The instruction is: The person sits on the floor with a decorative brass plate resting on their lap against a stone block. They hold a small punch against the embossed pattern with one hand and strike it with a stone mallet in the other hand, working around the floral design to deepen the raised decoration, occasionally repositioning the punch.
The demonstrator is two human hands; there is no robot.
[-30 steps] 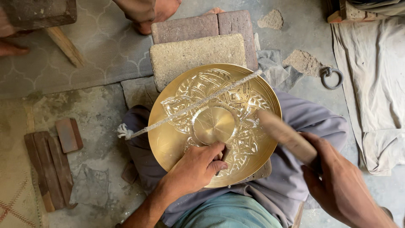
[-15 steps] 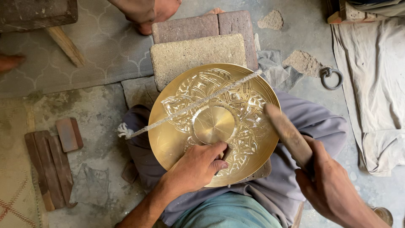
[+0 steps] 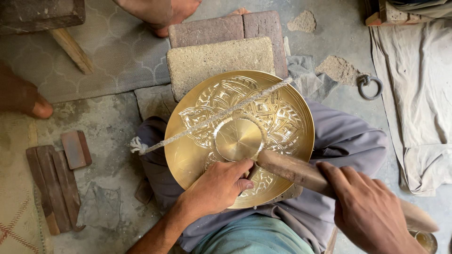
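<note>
A round brass plate (image 3: 287,117) with an engraved floral band and a plain raised centre rests on my lap. A taut whitish cord (image 3: 207,121) runs diagonally across it. My left hand (image 3: 217,187) presses on the plate's near part, fingers closed; whether a small tool is pinched in them is hidden. My right hand (image 3: 369,214) grips a thick wooden mallet handle (image 3: 294,171), whose end touches the plate just beside my left fingertips.
Brick blocks (image 3: 220,59) lie beyond the plate. Another person's foot (image 3: 160,13) is at the top, a second foot (image 3: 23,96) at the left edge. Wooden strips (image 3: 52,176) lie on the left, a metal ring (image 3: 369,87) and grey cloth (image 3: 414,99) on the right.
My right hand has swung the wooden mallet down and leftwards, from raised over the plate's right rim to its end meeting the plate by my left fingers. My left hand stayed put.
</note>
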